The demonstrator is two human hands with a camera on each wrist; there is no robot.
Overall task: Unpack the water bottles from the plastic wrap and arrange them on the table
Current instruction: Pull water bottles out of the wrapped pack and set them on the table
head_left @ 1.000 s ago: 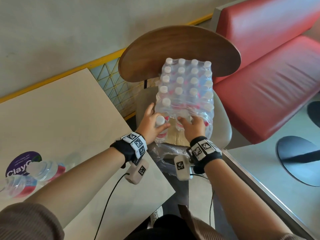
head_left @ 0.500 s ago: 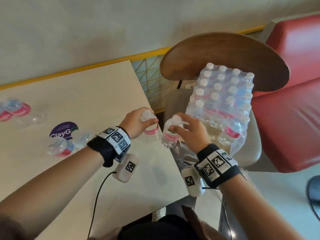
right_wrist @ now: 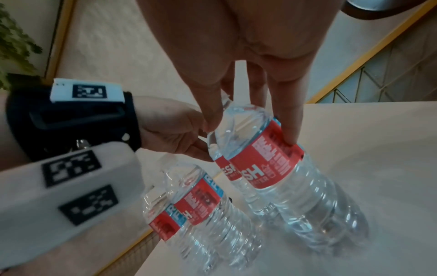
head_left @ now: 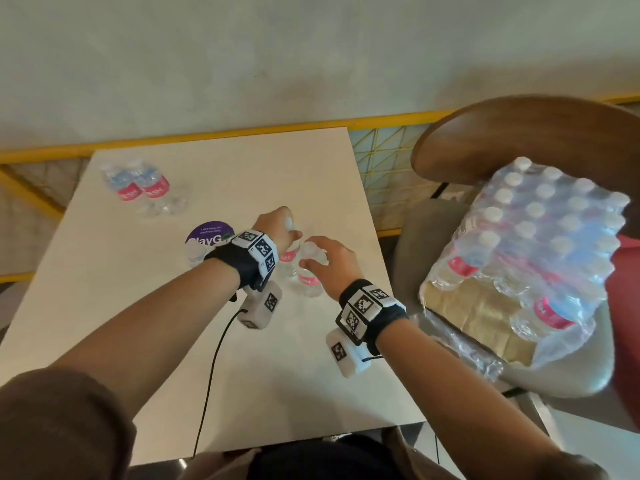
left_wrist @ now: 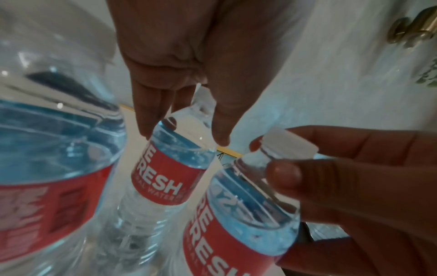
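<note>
My left hand point(head_left: 277, 225) grips the neck of a clear water bottle with a red label point(left_wrist: 165, 168). My right hand point(head_left: 322, 258) holds a second bottle point(right_wrist: 272, 168) by its top, thumb on one side and fingers on the other. Both bottles are upright, side by side, with their bases down at the beige table point(head_left: 277, 375). Two more bottles point(right_wrist: 189, 205) stand just left of them, by the purple sticker point(head_left: 207, 233). The wrapped pack of bottles point(head_left: 540, 244), its plastic torn open at the near end, sits on a chair seat to the right.
Two more bottles point(head_left: 138, 185) lie at the table's far left corner. The chair's wooden back point(head_left: 519, 133) curves behind the pack. A black cable point(head_left: 211, 375) runs from my left wrist across the near table. A yellow rail point(head_left: 242, 133) lines the wall.
Both hands pulled one bottle each out of the pack on the chair, carried them left over the table edge and lowered them beside the bottles by the sticker.
</note>
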